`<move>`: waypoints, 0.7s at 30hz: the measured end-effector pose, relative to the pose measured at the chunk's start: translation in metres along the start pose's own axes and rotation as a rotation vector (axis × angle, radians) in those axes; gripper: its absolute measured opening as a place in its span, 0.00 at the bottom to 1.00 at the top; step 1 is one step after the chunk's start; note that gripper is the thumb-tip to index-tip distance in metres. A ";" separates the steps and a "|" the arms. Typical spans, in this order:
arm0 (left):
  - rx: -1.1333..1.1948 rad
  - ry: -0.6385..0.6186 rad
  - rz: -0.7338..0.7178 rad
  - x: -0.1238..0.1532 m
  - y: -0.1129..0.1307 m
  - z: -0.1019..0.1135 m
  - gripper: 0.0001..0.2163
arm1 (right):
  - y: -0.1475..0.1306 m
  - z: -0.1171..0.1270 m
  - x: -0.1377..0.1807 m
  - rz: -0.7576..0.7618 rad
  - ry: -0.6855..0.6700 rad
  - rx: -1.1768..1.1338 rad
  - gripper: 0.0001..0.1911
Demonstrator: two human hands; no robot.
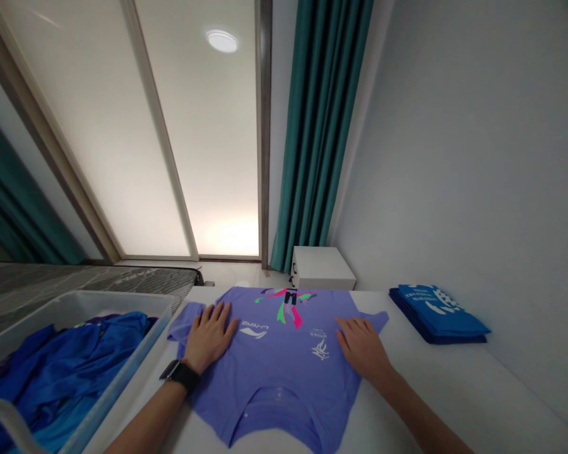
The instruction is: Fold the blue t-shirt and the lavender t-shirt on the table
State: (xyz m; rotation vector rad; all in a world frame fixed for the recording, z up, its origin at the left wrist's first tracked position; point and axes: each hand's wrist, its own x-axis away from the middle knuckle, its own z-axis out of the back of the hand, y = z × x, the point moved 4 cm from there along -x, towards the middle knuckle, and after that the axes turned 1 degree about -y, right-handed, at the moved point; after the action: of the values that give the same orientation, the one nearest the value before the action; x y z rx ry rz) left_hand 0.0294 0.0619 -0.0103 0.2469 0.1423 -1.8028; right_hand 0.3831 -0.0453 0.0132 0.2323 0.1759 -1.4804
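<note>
A lilac T-shirt [279,372] with white logos and a pink and green print lies spread flat on the white table [454,397], its collar toward me. My left hand [209,336], with a black watch on the wrist, rests flat on the shirt's left side, fingers stretched out. On the shirt's right side, near the sleeve, my right hand [362,345] also lies flat with its fingers stretched out. Neither hand holds anything.
A translucent plastic bin [76,306] at the left holds crumpled blue garments [71,366]. A stack of folded blue shirts [438,312] sits at the table's right by the wall. Beyond the table stand a white cabinet [322,266], teal curtains [319,126] and a bed [76,284].
</note>
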 end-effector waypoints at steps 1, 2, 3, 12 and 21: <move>-0.004 0.021 0.002 0.003 -0.001 0.005 0.24 | -0.004 0.001 -0.004 0.063 0.002 -0.061 0.18; -0.001 0.046 -0.008 0.007 -0.001 0.011 0.23 | -0.010 0.002 -0.004 0.127 -0.004 -0.125 0.19; 0.010 0.069 -0.038 0.011 0.002 0.018 0.21 | -0.015 0.002 -0.001 0.181 -0.020 -0.187 0.20; 0.418 -0.352 -0.577 0.092 0.045 0.078 0.14 | -0.040 0.026 0.078 0.331 -0.226 -0.449 0.26; 0.477 -0.210 -0.463 0.092 0.027 0.059 0.11 | -0.034 0.004 0.059 0.161 0.159 -0.324 0.16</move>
State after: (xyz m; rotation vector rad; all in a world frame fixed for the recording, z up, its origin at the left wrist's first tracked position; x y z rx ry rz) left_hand 0.0290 -0.0448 0.0256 0.3807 -0.4169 -2.2953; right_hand 0.3541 -0.1059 0.0005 0.0986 0.5091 -1.2528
